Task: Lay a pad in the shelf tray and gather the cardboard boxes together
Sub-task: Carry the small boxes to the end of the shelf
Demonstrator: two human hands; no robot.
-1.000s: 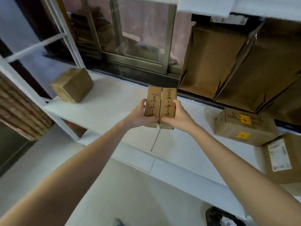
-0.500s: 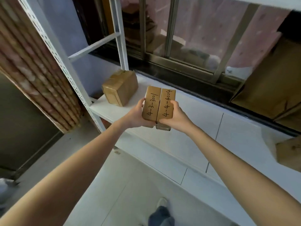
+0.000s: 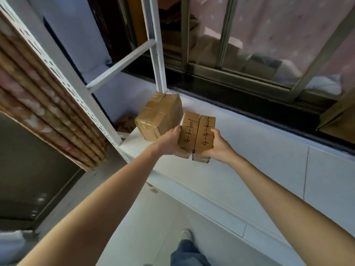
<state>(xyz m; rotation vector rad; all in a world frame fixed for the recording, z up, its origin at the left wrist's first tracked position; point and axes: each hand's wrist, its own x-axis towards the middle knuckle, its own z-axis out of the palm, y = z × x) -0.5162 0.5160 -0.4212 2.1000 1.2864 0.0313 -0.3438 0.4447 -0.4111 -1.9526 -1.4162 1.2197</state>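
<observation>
- Left hand (image 3: 171,140) grips the box marked 4-3-3001 (image 3: 188,131); right hand (image 3: 217,145) grips the box marked 4-4-4004 (image 3: 205,134). Fingers curled round the outer sides, the two boxes pressed flush together and carried as a pair.
- Landmark: taped box (image 3: 158,118) at the left end of the shelf (image 3: 249,150), by the rear upright (image 3: 156,54). The held pair is just right of it; whether they touch it or the shelf, can't tell.
- Step, as I read it: gathering. Set the pair down next to the taped box.
- To do it well: keep inward squeeze even so the pair doesn't split, land bottoms flat, then slide left until they butt against the taped box. Handwritten labels facing up or out.
- Watch left-hand fingers: they're between the pair and the taped box, so pull them out before closing the gap.
- Shelf surface right of the taped box is white and smooth, with a seam further right; probably the pad, can't confirm.
- Behind the taped box: dark sill and window frame (image 3: 240,73). Left of it: perforated front post (image 3: 63,77), rolled mat (image 3: 38,112).
</observation>
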